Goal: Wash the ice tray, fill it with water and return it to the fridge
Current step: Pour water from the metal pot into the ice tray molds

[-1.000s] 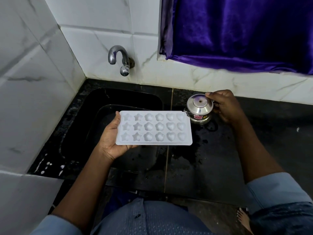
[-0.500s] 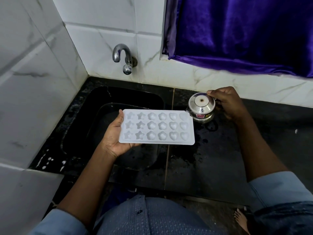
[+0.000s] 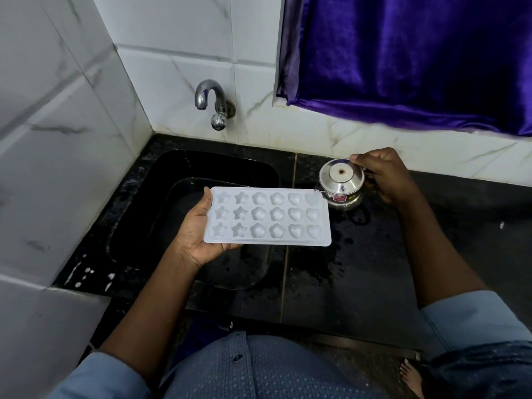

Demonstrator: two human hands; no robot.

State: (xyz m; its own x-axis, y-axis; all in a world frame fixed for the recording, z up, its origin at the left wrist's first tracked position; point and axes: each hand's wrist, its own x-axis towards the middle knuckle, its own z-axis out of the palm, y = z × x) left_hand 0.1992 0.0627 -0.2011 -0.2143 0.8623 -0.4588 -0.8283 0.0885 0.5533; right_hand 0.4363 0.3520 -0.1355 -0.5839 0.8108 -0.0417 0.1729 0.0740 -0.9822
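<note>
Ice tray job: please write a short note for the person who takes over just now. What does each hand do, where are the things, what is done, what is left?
Left hand holds the ice tray by its left end, level, over the right part of the sink.
Right hand grips the lidded steel pot; its spout meets the tray's far right corner.
No water runs from the tap; the counter is wet.
Done: washing cannot be confirmed.
Left: fill the cells (water in them is unclear), then carry the tray to the fridge, which is not in view.
</note>
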